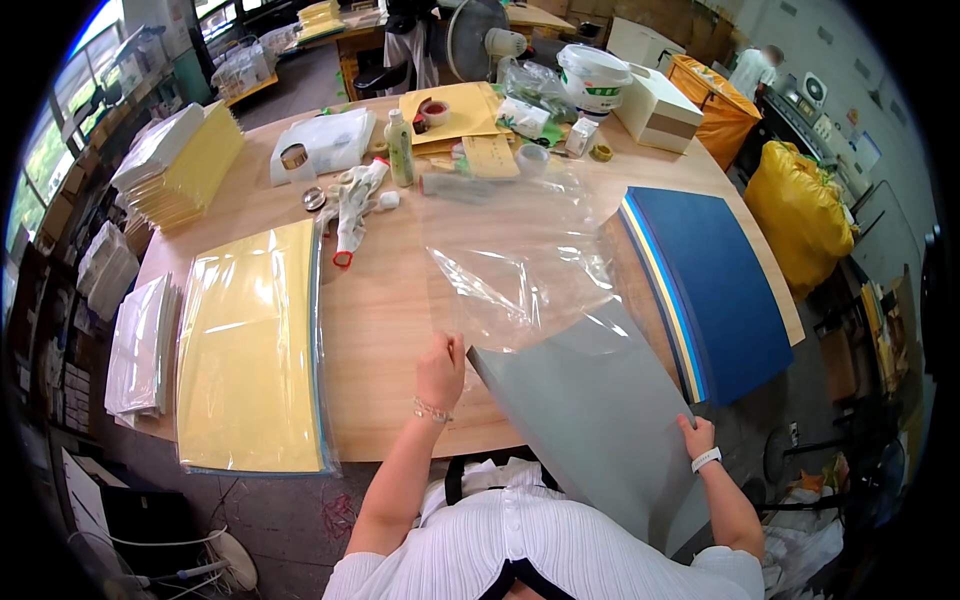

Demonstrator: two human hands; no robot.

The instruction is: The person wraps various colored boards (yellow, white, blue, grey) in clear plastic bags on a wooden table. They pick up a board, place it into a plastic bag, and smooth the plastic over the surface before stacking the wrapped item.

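A large grey sheet or stack of sheets (600, 410) slants over the table's near edge, its lower part bent down against my front. Its far end lies under the film of a wide clear plastic bag (520, 285) spread flat on the table. My left hand (441, 375) is closed beside the sheet's left corner, at the near edge of the bag, and appears to pinch the film. With my right hand (697, 437) I grip the right edge of the grey sheet, thumb on top. The fingers underneath are hidden.
Right of the bag lies a stack of blue, yellow and white sheets (710, 290). Bagged yellow sheets (250, 350) lie at the left. Gloves (352, 210), a bottle (399, 150), tape rolls and a white bucket (592, 80) stand farther back. A person (755, 72) is in the distance.
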